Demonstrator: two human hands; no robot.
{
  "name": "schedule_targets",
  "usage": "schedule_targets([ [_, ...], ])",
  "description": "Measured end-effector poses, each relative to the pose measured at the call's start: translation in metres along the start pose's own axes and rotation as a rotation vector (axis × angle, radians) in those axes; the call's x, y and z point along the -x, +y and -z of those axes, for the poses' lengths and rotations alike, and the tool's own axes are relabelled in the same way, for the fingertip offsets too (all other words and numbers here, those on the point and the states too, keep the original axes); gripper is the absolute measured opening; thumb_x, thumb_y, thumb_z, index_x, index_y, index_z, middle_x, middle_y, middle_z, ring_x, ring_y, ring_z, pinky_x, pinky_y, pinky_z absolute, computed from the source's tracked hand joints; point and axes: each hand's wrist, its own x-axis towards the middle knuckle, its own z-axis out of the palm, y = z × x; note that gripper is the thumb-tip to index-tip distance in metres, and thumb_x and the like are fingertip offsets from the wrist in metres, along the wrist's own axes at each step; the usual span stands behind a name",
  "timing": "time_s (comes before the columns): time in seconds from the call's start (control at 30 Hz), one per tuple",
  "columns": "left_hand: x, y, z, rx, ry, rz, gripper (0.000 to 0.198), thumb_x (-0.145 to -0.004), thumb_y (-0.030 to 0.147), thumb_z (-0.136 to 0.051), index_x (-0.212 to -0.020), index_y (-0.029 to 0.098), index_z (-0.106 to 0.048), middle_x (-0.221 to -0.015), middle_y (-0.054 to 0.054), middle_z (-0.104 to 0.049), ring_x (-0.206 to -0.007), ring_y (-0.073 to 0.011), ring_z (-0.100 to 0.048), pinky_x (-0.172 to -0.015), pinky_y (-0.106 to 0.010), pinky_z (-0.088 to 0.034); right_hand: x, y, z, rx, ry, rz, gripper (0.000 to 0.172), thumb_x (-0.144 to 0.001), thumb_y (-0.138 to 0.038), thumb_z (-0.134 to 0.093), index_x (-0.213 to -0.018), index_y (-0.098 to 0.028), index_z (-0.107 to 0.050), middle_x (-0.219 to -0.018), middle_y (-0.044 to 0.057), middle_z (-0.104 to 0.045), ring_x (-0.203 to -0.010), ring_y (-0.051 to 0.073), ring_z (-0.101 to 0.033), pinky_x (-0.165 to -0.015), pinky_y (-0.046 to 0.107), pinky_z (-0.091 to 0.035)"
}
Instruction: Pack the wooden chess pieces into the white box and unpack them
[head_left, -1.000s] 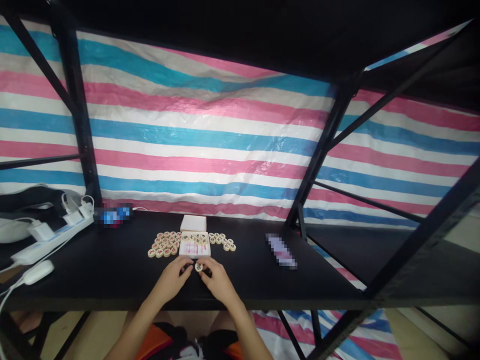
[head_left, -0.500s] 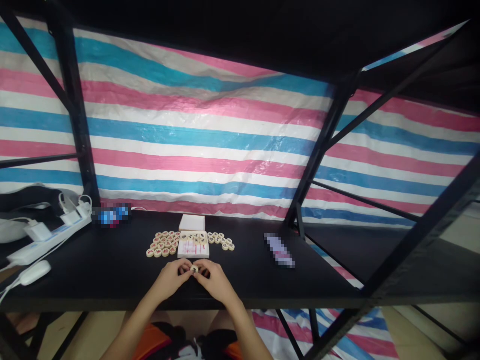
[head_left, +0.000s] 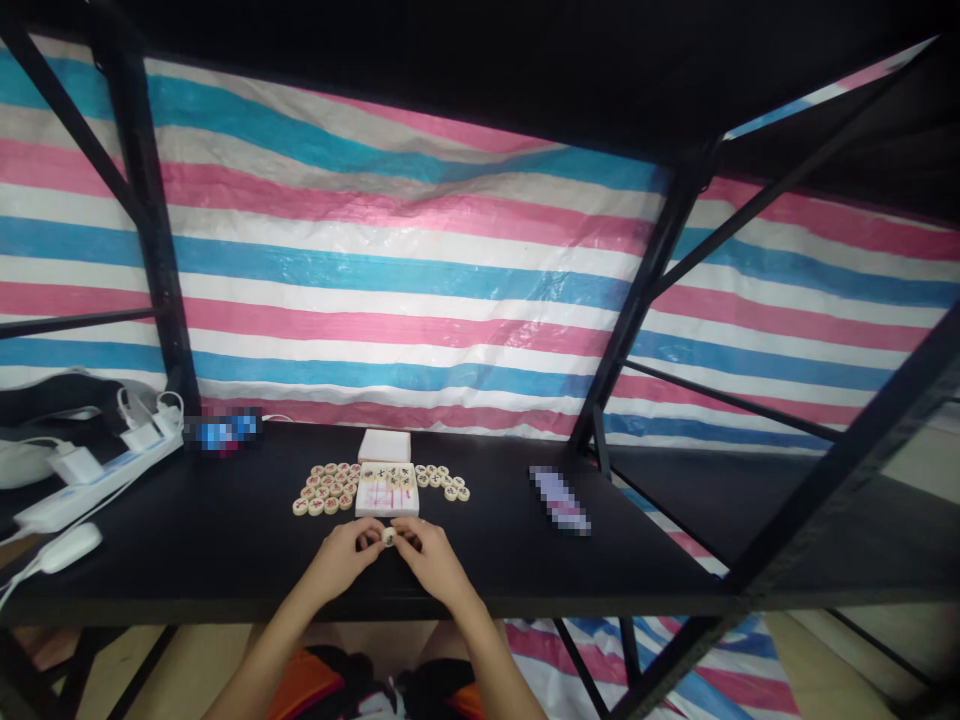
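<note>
A round Chinese chess piece (head_left: pixel 388 537) with a dark character is pinched between my two hands, just over the near part of the black table. My left hand (head_left: pixel 351 549) grips its left side with bent fingers. On the other side, the fingertips of my right hand (head_left: pixel 424 551) close on it. Directly beyond stands a white open box (head_left: pixel 387 502), with several dark-lettered pieces (head_left: pixel 393 474) in its far part. Red-lettered pieces (head_left: pixel 327 489) lie in rows left of the box, and more dark-lettered pieces (head_left: pixel 442 480) lie to its right.
Behind the box is a white lid (head_left: pixel 385 446). A power strip (head_left: pixel 105 475) with chargers and a white cable lies at the left. Blurred-out items rest at the back left (head_left: pixel 225 432) and right (head_left: pixel 559 500). Black metal posts (head_left: pixel 652 280) frame the table (head_left: pixel 247 540).
The chess piece has turned a little between my fingers, so its marking looks different. Both hands stay in nearly the same place.
</note>
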Motion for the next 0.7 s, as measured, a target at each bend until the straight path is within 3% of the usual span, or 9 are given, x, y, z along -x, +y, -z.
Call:
schedule_targets([
  [0.17, 0.000, -0.004, -0.001, 0.024, 0.027, 0.018, 0.026, -0.078, 0.036, -0.053, -0.091, 0.020, -0.067, -0.073, 0.000, -0.068, -0.066, -0.0157, -0.059, -0.062, -0.023, -0.043, 0.000, -0.002, 0.001, 0.049, -0.032, 0.002, 0.020, -0.086, -0.031, -0.052, -0.091, -0.020, -0.067, -0.062, -0.002, -0.061, -0.058, 0.013, -0.055, -0.060, 0.022, -0.043],
  [0.47, 0.002, 0.006, 0.003, 0.141, 0.000, -0.069, 0.024, -0.083, 0.034, -0.049, -0.093, 0.018, -0.065, -0.081, -0.002, -0.070, -0.075, -0.0170, -0.063, -0.066, -0.024, -0.044, 0.001, -0.005, 0.003, -0.074, -0.035, -0.013, 0.021, -0.084, -0.033, -0.055, -0.097, -0.020, -0.066, -0.076, 0.001, -0.067, -0.067, 0.015, -0.061, -0.060, 0.022, -0.044],
  [0.6, 0.000, 0.001, 0.002, 0.114, 0.017, -0.073, 0.023, -0.082, 0.034, -0.052, -0.092, 0.018, -0.065, -0.081, -0.002, -0.069, -0.070, -0.0154, -0.059, -0.063, -0.023, -0.042, 0.001, -0.005, 0.003, -0.108, -0.041, -0.009, 0.021, -0.085, -0.034, -0.053, -0.095, -0.021, -0.066, -0.080, 0.001, -0.068, -0.073, 0.015, -0.062, -0.067, 0.024, -0.046],
  [0.7, -0.002, -0.005, -0.001, 0.114, 0.032, -0.053, 0.029, -0.077, 0.031, -0.056, -0.103, 0.018, -0.062, -0.085, -0.002, -0.069, -0.065, -0.0138, -0.056, -0.063, -0.023, -0.043, 0.000, -0.001, 0.002, -0.137, -0.034, -0.035, 0.017, -0.083, -0.029, -0.056, -0.096, -0.020, -0.062, -0.081, 0.001, -0.068, -0.072, 0.015, -0.062, -0.065, 0.023, -0.045],
])
